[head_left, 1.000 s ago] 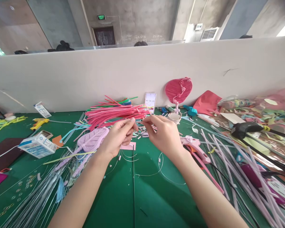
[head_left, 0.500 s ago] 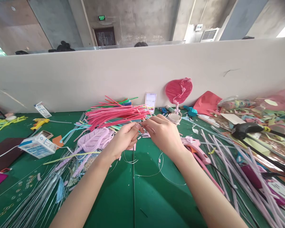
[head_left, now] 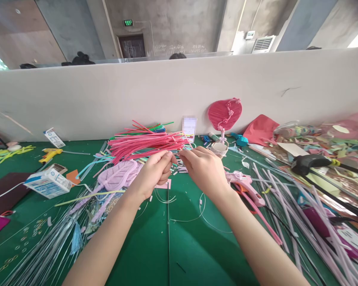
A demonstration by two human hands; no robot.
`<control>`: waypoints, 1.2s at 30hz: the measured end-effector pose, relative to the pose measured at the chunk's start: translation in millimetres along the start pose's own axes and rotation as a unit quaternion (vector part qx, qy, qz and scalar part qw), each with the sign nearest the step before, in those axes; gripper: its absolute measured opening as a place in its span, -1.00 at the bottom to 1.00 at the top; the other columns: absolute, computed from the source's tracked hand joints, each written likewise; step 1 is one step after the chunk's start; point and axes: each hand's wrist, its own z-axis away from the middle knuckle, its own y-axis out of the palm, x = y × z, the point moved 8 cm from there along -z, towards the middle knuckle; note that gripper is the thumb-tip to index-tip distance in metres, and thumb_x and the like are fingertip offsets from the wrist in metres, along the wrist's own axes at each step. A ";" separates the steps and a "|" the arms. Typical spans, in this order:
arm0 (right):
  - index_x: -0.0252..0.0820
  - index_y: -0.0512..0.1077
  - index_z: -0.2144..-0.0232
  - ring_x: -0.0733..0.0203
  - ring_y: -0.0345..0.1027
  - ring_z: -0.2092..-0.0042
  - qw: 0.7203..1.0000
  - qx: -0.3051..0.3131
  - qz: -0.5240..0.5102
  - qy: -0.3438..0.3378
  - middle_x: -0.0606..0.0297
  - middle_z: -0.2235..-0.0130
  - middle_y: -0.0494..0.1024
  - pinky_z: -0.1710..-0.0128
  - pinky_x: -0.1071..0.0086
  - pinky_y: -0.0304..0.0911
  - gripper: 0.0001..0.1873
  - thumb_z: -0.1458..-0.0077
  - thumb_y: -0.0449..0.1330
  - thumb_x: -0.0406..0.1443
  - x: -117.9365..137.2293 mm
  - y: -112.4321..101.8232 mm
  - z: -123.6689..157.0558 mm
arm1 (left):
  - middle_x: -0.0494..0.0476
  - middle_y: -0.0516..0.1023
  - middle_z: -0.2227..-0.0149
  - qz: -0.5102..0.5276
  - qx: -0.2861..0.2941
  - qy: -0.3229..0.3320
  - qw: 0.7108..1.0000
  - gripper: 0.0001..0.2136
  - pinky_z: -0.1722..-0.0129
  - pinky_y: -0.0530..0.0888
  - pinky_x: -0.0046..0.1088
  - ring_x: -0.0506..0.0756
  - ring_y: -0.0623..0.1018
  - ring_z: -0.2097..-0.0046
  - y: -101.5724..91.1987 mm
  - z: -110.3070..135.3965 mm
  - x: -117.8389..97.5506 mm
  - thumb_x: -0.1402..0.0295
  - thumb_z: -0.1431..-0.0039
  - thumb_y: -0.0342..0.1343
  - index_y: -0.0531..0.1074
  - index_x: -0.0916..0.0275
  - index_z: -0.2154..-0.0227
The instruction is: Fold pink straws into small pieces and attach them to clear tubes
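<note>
My left hand (head_left: pixel 158 171) is closed, its thumb pressed against the curled fingers. Opposite it, with a small gap between, my right hand (head_left: pixel 205 169) also pinches with its fingertips. Whatever lies between the fingertips is too small or hidden to make out. Just behind both hands lies a thick bundle of pink and red pipe cleaners (head_left: pixel 147 145). Below them a small pink card (head_left: pixel 164 184) and a loop of thin clear line (head_left: pixel 191 219) rest on the green table (head_left: pixel 193 254).
On the right are a pink glue gun (head_left: pixel 247 188), lilac strips (head_left: pixel 280 214) and a black clamp (head_left: pixel 308 163). A pink fan-shaped piece (head_left: pixel 224 114) stands in a white cup (head_left: pixel 220 149). At left are a lilac woven piece (head_left: pixel 117 174), metal wires (head_left: pixel 44 246), a carton (head_left: pixel 47 183) and a yellow glue gun (head_left: pixel 49 154).
My hands have moved slightly apart, and the pink card under my left hand shows more. Both hands stay pinched.
</note>
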 end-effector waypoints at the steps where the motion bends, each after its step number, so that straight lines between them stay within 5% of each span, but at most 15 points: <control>1: -0.17 0.53 0.32 0.15 0.39 0.37 1.000 -0.002 -0.020 0.015 0.23 0.46 0.56 0.43 0.36 0.11 -0.80 -0.21 0.09 -0.38 -2.0 -0.1 -0.2 | -0.20 -0.07 0.62 -0.006 0.001 0.002 1.000 -0.74 0.72 -0.07 -0.65 -0.15 -0.06 0.67 -0.3 -0.3 0.0 0.16 -0.28 -0.01 0.29 0.23 0.42; 9: -0.15 0.49 0.25 0.17 0.50 0.27 0.980 -0.006 -0.175 0.090 0.27 0.30 0.63 0.31 0.37 0.28 -0.88 -0.13 0.19 -0.35 -17.0 -7.8 -2.5 | -0.20 -0.07 0.62 0.008 -0.011 -0.001 1.000 -0.78 0.72 -0.09 -0.65 -0.15 -0.06 0.68 -5.8 3.0 -7.2 0.22 -0.28 -0.01 0.30 0.23 0.43; 14: -0.16 0.49 0.24 0.08 0.50 0.17 0.980 0.056 -0.171 0.085 0.22 0.22 0.63 0.25 0.30 0.29 -0.84 -0.07 0.25 -0.29 -20.0 -7.7 -3.3 | -0.20 -0.06 0.63 0.016 -0.030 0.018 0.999 -0.78 0.72 -0.09 -0.66 -0.15 -0.05 0.68 -13.7 6.1 -16.3 0.22 -0.27 0.01 0.29 0.22 0.45; 19: -0.12 0.49 0.35 0.19 0.49 0.33 0.976 0.037 -0.186 0.105 0.32 0.34 0.64 0.35 0.36 0.24 -0.92 -0.14 0.18 -0.29 -20.8 -10.4 -3.7 | -0.20 -0.06 0.63 0.017 -0.038 0.022 0.999 -0.77 0.72 -0.10 -0.66 -0.15 -0.05 0.69 -15.1 6.6 -18.3 0.22 -0.26 0.02 0.29 0.22 0.46; 36: -0.14 0.51 0.36 0.15 0.48 0.32 0.985 0.013 -0.145 0.091 0.29 0.37 0.63 0.37 0.35 0.21 -0.87 -0.17 0.15 -0.29 -11.7 -11.8 -3.4 | -0.18 -0.05 0.62 -0.016 -0.013 0.016 1.000 -0.76 0.71 -0.08 -0.63 -0.14 -0.05 0.67 -4.7 7.7 -18.5 0.24 -0.28 -0.01 0.27 0.22 0.48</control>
